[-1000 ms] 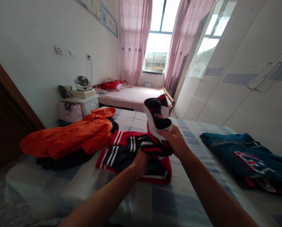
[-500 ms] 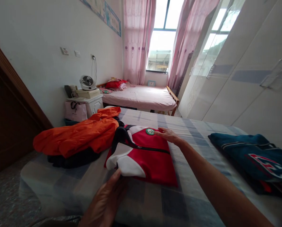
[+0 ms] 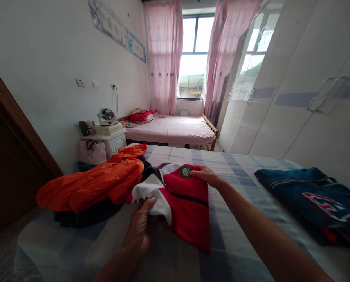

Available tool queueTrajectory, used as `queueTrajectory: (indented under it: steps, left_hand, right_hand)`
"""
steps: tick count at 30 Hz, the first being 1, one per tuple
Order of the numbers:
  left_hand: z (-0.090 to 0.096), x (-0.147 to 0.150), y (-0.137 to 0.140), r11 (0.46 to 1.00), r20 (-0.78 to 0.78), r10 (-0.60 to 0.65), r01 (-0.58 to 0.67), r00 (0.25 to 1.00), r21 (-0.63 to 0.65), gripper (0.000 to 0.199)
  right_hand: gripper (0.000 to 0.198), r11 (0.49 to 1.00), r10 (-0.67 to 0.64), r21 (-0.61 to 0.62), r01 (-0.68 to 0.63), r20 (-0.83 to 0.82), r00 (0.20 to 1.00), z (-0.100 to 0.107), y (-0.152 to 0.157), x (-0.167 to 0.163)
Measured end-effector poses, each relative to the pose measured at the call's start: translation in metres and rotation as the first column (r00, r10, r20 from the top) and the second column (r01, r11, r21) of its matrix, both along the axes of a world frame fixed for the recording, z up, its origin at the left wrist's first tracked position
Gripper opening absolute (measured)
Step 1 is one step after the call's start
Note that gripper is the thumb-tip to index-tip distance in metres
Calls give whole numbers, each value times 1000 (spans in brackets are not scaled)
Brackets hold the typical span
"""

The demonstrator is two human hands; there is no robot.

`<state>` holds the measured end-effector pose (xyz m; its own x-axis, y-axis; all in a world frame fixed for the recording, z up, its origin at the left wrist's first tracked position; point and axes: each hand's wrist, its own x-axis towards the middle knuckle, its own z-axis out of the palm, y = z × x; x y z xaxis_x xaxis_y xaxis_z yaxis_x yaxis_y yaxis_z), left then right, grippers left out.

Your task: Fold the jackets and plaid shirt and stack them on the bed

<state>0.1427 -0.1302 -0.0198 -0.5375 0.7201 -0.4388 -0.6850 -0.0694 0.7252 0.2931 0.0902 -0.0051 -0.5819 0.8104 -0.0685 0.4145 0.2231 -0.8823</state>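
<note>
Left hand point(image 3: 141, 227) pinches the near white-and-red corner of the jacket point(image 3: 181, 199), fingers curled under the fabric and thumb on top, so it is grasping the cloth. Right hand point(image 3: 206, 175) lies flat and released on the far edge of the same jacket, fingertips just beside the round green badge point(image 3: 186, 171), pressing the fabric to the bed point(image 3: 222, 250).

So the jacket lies between the two hands: folded, red with a white shoulder panel and a dark zip line, near the middle of the checked bed, its near corner lifted a little by the left hand and its far edge pinned under the right.

What could go wrong, as I judge it: the near corner is held by only a small pinch, and slick sportswear may slip out and let the fold fall open. A pull with the left hand against the pinned far edge could drag the layers askew. The orange coat point(image 3: 92, 182) touches the jacket on its left side, over a dark garment point(image 3: 83, 215), and could catch or be dragged along. The blue top point(image 3: 313, 196) lies well apart to the right, by the wardrobe point(image 3: 295, 78).
</note>
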Motion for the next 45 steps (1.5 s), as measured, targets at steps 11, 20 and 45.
queueTrajectory:
  steps: [11, 20, 45]
  left_hand:
    - [16, -44, 89, 970, -461, -198, 241, 865, 36, 27]
    - [-14, -43, 84, 932, -616, -347, 331, 707, -144, 43]
    - [-19, -52, 112, 999, -759, -50, 19, 649, -50, 33]
  right_hand:
    - [41, 932, -314, -266, 246, -254, 915, -4, -100, 117]
    - [45, 822, -519, 362, 441, 155, 841, -17, -64, 140]
    - [18, 865, -485, 193, 463, 87, 870, -44, 7, 82]
